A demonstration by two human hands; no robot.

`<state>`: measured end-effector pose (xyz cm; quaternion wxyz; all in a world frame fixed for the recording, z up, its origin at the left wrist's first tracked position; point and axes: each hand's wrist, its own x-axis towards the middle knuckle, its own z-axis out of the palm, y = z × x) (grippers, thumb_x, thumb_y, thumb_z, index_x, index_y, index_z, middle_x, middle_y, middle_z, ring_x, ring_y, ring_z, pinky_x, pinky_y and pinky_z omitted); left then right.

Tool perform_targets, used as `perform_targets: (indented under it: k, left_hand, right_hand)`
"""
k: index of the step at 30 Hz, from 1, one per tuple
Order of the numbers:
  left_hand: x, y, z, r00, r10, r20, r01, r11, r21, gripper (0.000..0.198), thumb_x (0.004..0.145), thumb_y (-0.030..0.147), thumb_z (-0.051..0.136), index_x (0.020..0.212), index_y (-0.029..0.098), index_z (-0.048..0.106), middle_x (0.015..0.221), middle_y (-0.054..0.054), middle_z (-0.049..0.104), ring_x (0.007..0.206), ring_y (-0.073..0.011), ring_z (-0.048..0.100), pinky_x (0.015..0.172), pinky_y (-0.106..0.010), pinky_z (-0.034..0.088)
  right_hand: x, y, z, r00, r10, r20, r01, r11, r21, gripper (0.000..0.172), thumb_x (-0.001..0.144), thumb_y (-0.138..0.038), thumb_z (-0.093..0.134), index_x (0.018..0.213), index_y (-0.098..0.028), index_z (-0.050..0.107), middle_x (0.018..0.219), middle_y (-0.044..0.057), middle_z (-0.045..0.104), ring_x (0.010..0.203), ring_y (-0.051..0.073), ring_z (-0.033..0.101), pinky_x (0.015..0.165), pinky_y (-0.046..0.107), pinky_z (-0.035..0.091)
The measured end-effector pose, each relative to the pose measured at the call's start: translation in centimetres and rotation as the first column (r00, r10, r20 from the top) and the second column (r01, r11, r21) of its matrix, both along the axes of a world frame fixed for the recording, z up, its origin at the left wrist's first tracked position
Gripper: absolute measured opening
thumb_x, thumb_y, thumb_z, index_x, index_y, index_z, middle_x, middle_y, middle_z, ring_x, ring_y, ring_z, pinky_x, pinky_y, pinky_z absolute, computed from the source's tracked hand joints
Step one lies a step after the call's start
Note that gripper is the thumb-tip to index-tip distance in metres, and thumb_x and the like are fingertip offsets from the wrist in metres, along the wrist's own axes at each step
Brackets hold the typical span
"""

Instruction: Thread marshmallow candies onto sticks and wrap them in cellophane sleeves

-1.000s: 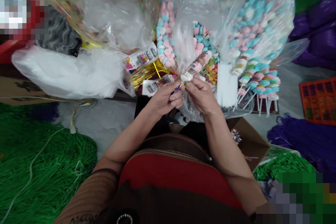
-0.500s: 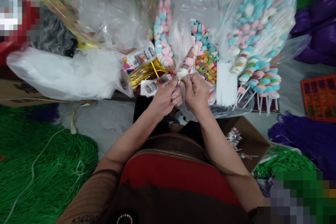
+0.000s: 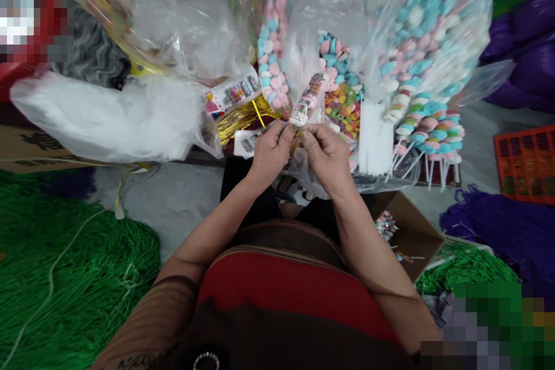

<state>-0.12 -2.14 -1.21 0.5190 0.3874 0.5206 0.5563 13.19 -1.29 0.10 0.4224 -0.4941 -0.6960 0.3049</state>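
Observation:
My left hand (image 3: 269,153) and my right hand (image 3: 326,156) meet in front of me, both pinched on the lower end of a small clear wrapped candy packet (image 3: 306,100) that stands upright between the fingertips. The packet shows a printed label and pale candy inside. Just behind it lie a bundle of gold twist ties (image 3: 243,118) and a stack of printed wrappers (image 3: 232,93). Big clear bags of pink, blue and white candies (image 3: 416,23) rise behind the hands.
A bundle of white sticks (image 3: 373,137) and candy lollipops (image 3: 429,127) lie to the right. A cardboard box (image 3: 411,231) sits by my right elbow. Green bead strands (image 3: 65,277) cover the floor at left, purple ones (image 3: 498,225) at right, beside an orange crate (image 3: 526,165).
The candy packet has swung from leaning right to nearly upright. Both hands have shifted slightly up and left while still pinching its lower end.

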Motion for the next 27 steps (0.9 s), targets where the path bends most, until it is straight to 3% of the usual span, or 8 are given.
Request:
perform_targets:
  k: [9,12,15,17,19,21,24,27]
  left_hand:
    - [0.1,-0.5,0.3,0.964,-0.192,0.185,0.191,0.981,0.028,0.034,0.095,0.053,0.062,0.080,0.024,0.054,0.051,0.009,0.041,0.041,-0.0081,0.038,0.045,-0.023,0.033]
    - [-0.6,-0.8,0.3,0.948,-0.262,-0.181,0.286,0.950,0.122,0.031,0.100,0.051,0.055,0.084,0.023,0.053,0.059,0.006,0.052,0.052,-0.0107,0.050,0.057,-0.025,0.043]
    - [-1.6,-0.6,0.0,0.754,-0.080,-0.652,0.303,0.923,0.237,0.027,0.103,0.044,0.048,0.092,0.021,0.059,0.077,-0.002,0.065,0.074,-0.0169,0.061,0.072,-0.032,0.049]
    - [-2.1,-0.1,-0.2,0.607,0.093,-0.789,0.272,0.909,0.316,0.030,0.102,0.043,0.047,0.098,0.020,0.065,0.089,-0.008,0.069,0.088,-0.0225,0.064,0.081,-0.040,0.051]
    - [-2.4,0.5,-0.2,0.562,0.171,-0.809,0.253,0.896,0.365,0.034,0.103,0.044,0.046,0.103,0.020,0.070,0.094,-0.011,0.071,0.095,-0.0262,0.065,0.087,-0.046,0.052]
    - [-2.6,0.8,0.1,0.661,0.090,-0.745,0.284,0.889,0.359,0.036,0.103,0.047,0.045,0.111,0.024,0.072,0.097,-0.009,0.073,0.097,-0.0255,0.066,0.091,-0.048,0.053]
    - [-2.6,0.7,1.1,0.861,-0.214,-0.462,0.382,0.871,0.308,0.037,0.103,0.047,0.045,0.131,0.031,0.062,0.109,-0.004,0.075,0.101,-0.0199,0.068,0.095,-0.041,0.056]
    - [-2.5,0.2,3.0,0.909,-0.378,-0.175,0.415,0.864,0.286,0.046,0.103,0.042,0.042,0.146,0.027,0.049,0.112,-0.005,0.075,0.107,-0.0194,0.069,0.097,-0.037,0.058]
  right_hand:
    - [-0.1,-0.4,0.8,0.996,-0.084,-0.011,0.084,0.996,0.040,0.020,0.094,-0.034,0.062,0.081,-0.023,0.073,0.074,0.000,0.068,0.071,0.016,0.063,0.073,0.032,0.052]
    - [-0.1,-0.4,1.0,0.987,-0.138,-0.081,0.134,0.990,-0.053,0.019,0.091,-0.032,0.063,0.077,-0.021,0.070,0.069,-0.003,0.063,0.062,0.012,0.054,0.063,0.028,0.045]
    - [-0.1,-0.4,1.2,0.982,-0.164,-0.094,0.155,0.983,-0.097,0.017,0.087,-0.029,0.063,0.073,-0.020,0.066,0.064,-0.005,0.056,0.059,0.010,0.047,0.059,0.025,0.040]
    - [0.0,-0.6,1.6,0.983,-0.159,-0.095,0.150,0.984,-0.095,0.018,0.085,-0.029,0.064,0.070,-0.020,0.065,0.062,-0.005,0.053,0.057,0.009,0.044,0.058,0.025,0.038]
    - [0.2,-0.9,2.3,0.986,-0.129,-0.106,0.118,0.988,-0.104,0.016,0.084,-0.031,0.066,0.072,-0.020,0.068,0.062,-0.004,0.057,0.057,0.010,0.046,0.058,0.026,0.039]
    - [0.6,-1.4,3.3,0.985,-0.098,-0.143,0.080,0.989,-0.128,0.014,0.084,-0.033,0.069,0.078,-0.021,0.072,0.068,-0.002,0.065,0.061,0.012,0.054,0.060,0.027,0.043]
    - [1.3,-1.9,4.3,0.973,-0.047,-0.224,0.003,0.981,-0.194,0.013,0.084,-0.036,0.073,0.084,-0.023,0.076,0.082,0.001,0.076,0.072,0.016,0.067,0.068,0.029,0.053]
    - [1.8,-1.8,4.4,0.965,0.033,-0.260,-0.090,0.974,-0.210,0.011,0.083,-0.036,0.076,0.085,-0.025,0.078,0.091,0.002,0.080,0.081,0.018,0.073,0.075,0.031,0.057]
